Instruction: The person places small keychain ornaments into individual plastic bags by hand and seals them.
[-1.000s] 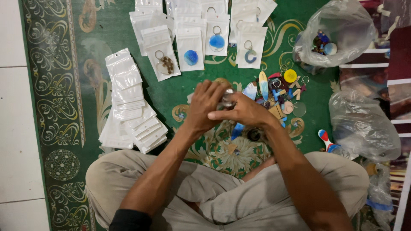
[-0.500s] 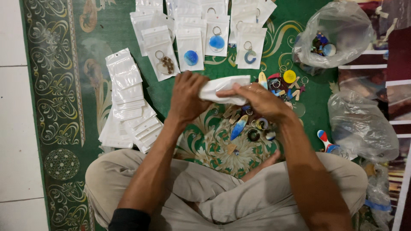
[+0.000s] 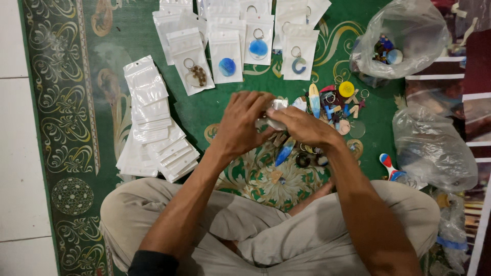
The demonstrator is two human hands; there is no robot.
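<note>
A green patterned rug (image 3: 66,102) covers the floor under a cross-legged person, and everything else lies on it. To the person's right sit two crumpled clear plastic bags (image 3: 404,38), the far one holding a few coloured pieces. To the left, a fanned stack of empty white pouches (image 3: 151,130); ahead, a row of filled pouches (image 3: 240,46), each with a keychain inside.

Between the knees and that row lies a loose heap of keychains (image 3: 335,110) — it sits just to the right of the hands, so the right hand (image 3: 302,127) is the nearer one to it, the left hand (image 3: 243,122) nearer the empty stack.

Both hands meet over the rug's middle, fingertips curled together on one small white pouch (image 3: 279,110). The left hand's fingers close over its near edge while the right pinches the other side (whether anything is already inside cannot be told). The pouch's long axis cannot be made out — the fingers hide most of it.
</note>
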